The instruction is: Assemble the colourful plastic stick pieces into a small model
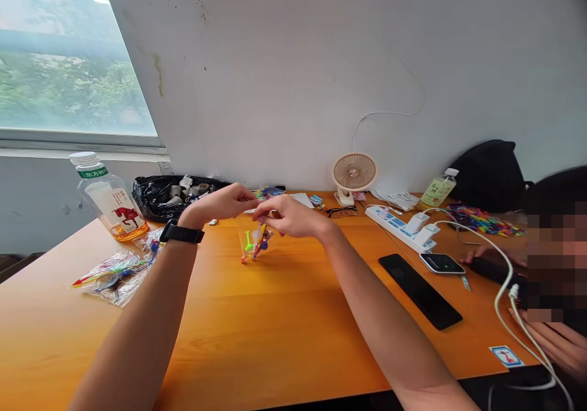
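Just above the table, a small clear plastic bag [249,243] hangs with bright green, blue and red plastic pieces showing through it. My right hand [291,216] pinches the bag near its top. My left hand [225,204], with a black band on the wrist, is closed at the same top edge, its fingertips meeting those of the right. The fingers cover the upper end of the bag. Left of my left forearm, more clear bags of coloured plastic pieces [117,274] lie on the table.
A large drink bottle [110,200] and a black plastic bag [151,197] stand at the left. Behind are a fan [354,172] and glasses [342,211]. Rightward lie a power strip [397,227], a phone [419,290], white cables and a colourful pile [486,220]. Another person's hands are at the right edge.
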Demonstrator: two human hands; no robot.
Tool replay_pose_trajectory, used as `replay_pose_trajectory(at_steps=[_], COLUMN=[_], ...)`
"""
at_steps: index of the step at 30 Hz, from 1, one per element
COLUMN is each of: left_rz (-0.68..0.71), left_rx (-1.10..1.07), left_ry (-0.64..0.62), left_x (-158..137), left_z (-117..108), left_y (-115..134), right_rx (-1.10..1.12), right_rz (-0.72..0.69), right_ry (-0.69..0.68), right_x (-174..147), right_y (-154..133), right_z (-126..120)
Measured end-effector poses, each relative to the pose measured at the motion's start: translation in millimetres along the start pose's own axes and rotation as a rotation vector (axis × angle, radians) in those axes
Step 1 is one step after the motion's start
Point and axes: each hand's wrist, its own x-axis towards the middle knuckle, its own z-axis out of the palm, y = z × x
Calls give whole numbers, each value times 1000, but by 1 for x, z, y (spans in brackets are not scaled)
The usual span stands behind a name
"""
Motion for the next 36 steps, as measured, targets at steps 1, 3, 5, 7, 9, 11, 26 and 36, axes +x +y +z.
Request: replay_pose_trajectory(at_steps=[1,3,5,7,9,11,26,36], left_rz=[2,-4,-17,-19,-19,-23,111,55], left_rx=[1,7,10,7,-9,-30,-377,-437], left_ry=[0,13,35,55,82,122,69,237], left_x=[0,1,2,2,1,-1,35,42], left_z=[0,0,0,0,0,0,37,49], left_y=[-1,-3,-4,-2,1,4,-34,-45], right_rx=[-44,-116,-155,-162,-148,-142,257,453], right_rz=[5,11,15,11,-5,-16,85,193], right_ry=[11,16,-21,-33,26,100,446,241], right_x=[-2,-5,-6,-6,-4,-3,-5,-13], right_y=[0,2,7,12,17,21,72,118], right_z=[-2,-6,-9,-10,-11,-12,-19,-15])
